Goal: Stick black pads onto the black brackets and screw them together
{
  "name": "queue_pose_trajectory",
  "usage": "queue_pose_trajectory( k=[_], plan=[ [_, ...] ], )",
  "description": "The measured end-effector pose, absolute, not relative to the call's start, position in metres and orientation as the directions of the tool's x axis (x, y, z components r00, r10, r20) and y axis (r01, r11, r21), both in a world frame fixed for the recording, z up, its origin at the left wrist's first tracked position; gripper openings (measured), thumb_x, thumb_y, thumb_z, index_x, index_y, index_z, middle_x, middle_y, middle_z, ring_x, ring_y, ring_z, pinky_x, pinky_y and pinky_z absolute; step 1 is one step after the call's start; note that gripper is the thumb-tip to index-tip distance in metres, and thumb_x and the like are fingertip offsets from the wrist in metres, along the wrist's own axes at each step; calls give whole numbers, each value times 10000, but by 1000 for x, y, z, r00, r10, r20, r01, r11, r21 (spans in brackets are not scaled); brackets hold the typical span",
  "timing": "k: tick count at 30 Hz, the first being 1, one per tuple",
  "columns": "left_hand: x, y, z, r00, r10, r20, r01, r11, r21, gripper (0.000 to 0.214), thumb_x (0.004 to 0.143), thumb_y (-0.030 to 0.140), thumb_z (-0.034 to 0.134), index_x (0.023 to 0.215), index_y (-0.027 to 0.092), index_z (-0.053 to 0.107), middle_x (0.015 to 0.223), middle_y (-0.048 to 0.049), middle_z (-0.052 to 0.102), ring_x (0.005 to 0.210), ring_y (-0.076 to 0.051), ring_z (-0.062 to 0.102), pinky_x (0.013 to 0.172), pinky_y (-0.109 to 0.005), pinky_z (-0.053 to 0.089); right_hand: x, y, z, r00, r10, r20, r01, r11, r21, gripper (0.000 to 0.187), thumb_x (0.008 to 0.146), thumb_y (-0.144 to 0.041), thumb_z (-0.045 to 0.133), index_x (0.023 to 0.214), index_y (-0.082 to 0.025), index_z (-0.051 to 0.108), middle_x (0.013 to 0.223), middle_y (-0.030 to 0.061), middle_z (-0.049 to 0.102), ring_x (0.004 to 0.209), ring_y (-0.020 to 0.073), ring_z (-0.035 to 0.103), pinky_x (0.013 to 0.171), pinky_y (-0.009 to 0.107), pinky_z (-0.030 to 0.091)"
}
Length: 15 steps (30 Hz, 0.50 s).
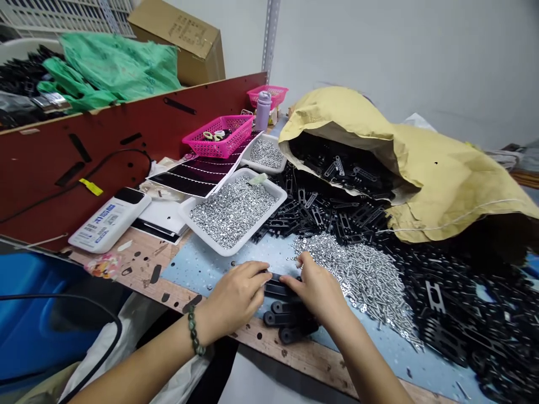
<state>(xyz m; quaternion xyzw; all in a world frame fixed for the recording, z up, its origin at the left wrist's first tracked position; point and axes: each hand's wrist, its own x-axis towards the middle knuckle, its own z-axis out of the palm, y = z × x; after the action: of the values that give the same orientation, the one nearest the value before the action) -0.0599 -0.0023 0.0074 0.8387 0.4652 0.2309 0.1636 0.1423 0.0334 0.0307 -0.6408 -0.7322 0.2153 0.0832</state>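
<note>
A short row of black plastic brackets (288, 312) lies stacked on the blue-topped workbench, right in front of me. My left hand (236, 294), with a green beaded bracelet at the wrist, grips the end of the top bracket from the left. My right hand (315, 286) presses on the same bracket from the right, and its fingertips reach the edge of a heap of silver screws (362, 286). The middle of that top bracket is hidden by my fingers.
A white tray of small silver nuts (231, 212) stands just beyond my hands, with a second tray (265, 154) behind it. Loose black brackets (463, 314) spill from a torn yellow paper sack (425, 174). Pink baskets, a power bank and a red board sit to the left.
</note>
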Motion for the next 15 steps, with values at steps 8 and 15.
queue_pose_trajectory(
  k=[8, 15],
  plan=[
    [-38, -23, 2, 480, 865, 144, 690, -474, 548, 1180, 600, 571, 748, 1482, 160, 80, 1446, -175, 351, 1332, -363, 312, 1107, -579, 231, 200, -42, -14, -330, 912, 243, 770, 409, -489, 550, 842, -369, 597, 1322, -234, 366, 1258, 121, 537, 1164, 282, 534, 929, 444, 491],
    [-8, -32, -26, 369, 902, 224, 735, -431, 524, 981, 752, 268, 597, 1480, 134, -46, 1425, -202, 336, 1313, -355, 320, 1090, -573, 252, 152, -58, -25, -448, 839, 308, 765, 538, -353, 603, 950, -231, 372, 1484, -150, 104, 1448, 137, 396, 1351, 259, 345, 1076, 526, 341]
  ],
)
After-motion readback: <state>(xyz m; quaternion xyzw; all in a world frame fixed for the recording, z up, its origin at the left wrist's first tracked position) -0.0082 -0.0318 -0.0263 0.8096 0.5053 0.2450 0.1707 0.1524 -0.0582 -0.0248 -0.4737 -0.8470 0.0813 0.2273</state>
